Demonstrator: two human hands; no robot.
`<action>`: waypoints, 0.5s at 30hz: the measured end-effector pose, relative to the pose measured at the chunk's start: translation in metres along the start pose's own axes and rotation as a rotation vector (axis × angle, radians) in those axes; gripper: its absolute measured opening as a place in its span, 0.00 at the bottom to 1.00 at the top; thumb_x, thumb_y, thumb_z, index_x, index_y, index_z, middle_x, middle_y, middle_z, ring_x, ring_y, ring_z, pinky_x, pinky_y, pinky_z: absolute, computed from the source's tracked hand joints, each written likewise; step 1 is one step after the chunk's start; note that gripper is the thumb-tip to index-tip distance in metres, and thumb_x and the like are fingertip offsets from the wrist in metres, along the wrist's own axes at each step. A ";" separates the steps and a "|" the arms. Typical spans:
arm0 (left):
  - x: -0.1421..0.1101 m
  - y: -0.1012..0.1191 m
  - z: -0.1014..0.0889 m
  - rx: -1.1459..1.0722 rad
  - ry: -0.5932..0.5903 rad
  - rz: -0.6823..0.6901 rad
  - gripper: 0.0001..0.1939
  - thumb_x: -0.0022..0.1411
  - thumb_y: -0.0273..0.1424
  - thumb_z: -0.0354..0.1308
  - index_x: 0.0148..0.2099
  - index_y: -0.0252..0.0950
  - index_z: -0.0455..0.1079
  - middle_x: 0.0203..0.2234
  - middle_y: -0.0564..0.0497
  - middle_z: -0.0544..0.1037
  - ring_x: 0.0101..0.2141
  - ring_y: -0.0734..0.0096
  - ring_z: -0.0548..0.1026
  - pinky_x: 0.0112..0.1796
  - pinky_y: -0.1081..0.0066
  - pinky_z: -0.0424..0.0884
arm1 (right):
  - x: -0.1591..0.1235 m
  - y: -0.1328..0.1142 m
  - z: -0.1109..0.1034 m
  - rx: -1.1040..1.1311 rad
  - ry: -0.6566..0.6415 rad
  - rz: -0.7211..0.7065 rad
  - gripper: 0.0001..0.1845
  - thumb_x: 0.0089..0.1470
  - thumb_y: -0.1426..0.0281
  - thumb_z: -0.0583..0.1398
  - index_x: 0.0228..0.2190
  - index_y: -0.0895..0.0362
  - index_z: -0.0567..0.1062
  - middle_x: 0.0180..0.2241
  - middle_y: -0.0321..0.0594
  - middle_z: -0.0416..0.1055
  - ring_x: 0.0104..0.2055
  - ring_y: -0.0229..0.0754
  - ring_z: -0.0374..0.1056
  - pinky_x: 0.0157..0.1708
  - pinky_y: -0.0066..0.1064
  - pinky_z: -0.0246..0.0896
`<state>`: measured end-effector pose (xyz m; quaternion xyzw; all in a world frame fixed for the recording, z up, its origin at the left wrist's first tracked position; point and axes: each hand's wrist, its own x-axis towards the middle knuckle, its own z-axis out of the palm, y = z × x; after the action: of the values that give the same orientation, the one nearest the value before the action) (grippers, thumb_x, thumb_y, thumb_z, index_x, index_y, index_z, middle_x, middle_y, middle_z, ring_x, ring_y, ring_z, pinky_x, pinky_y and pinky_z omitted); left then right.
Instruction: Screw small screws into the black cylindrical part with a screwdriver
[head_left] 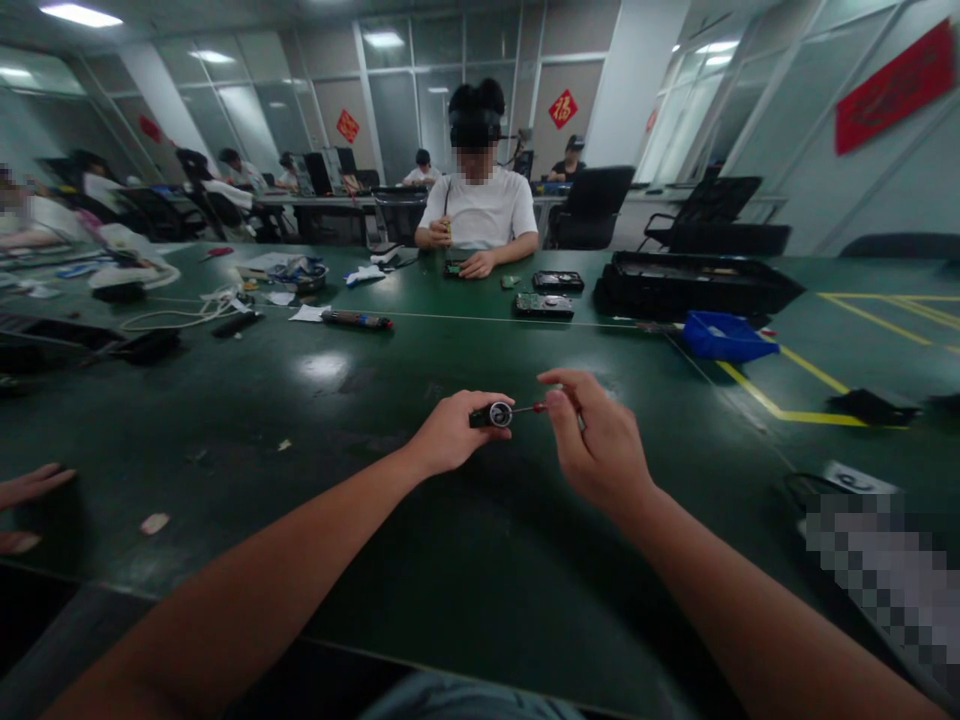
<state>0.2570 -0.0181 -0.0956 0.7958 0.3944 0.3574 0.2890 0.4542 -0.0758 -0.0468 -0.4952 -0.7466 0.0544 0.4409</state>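
My left hand is closed around a small dark part with a round, silver-rimmed end, held just above the green table. Its kind I cannot make out. From the right, the thin metal shaft of a small screwdriver points at that round end. My right hand pinches the screwdriver's red end between thumb and fingers; the rest of the handle is hidden by the hand. Whether the tip touches the part is too small to tell.
Across the green table a co-worker handles a circuit board. Hard drives, a black tray and a blue bin lie at the far right. A pen-shaped tool lies left. Another person's hand rests at the left edge.
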 end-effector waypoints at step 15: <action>0.003 -0.001 -0.005 0.098 0.014 0.063 0.20 0.58 0.33 0.67 0.54 0.43 0.74 0.50 0.50 0.79 0.49 0.59 0.74 0.52 0.58 0.66 | 0.013 0.038 0.021 0.863 0.143 0.578 0.13 0.59 0.58 0.57 0.32 0.55 0.71 0.27 0.37 0.69 0.28 0.40 0.67 0.30 0.34 0.66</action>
<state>0.2542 -0.0141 -0.0923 0.8185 0.3882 0.3519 0.2356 0.4640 -0.0390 -0.0715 -0.4569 -0.4573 0.4425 0.6216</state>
